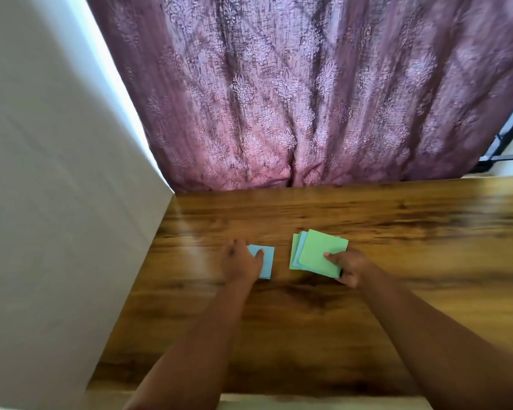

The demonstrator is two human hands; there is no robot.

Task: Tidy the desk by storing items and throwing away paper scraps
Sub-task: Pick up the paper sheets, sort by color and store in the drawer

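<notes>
A small blue paper square (266, 261) lies flat on the wooden desk (397, 261), left of centre. My left hand (241, 261) rests on its left part, thumb on top, fingers spread toward the far side. To the right, my right hand (347, 266) grips a fanned stack of green and light blue paper squares (314, 254) by its near right corner, thumb pressed on the top green sheet. The stack sits low over the desk; I cannot tell whether it touches the wood.
A white wall (57, 202) borders the desk on the left. A purple patterned curtain (308, 99) hangs behind the far edge. A dark stand (503, 149) shows at the far right. The desk's near edge (279, 395) is close to my body.
</notes>
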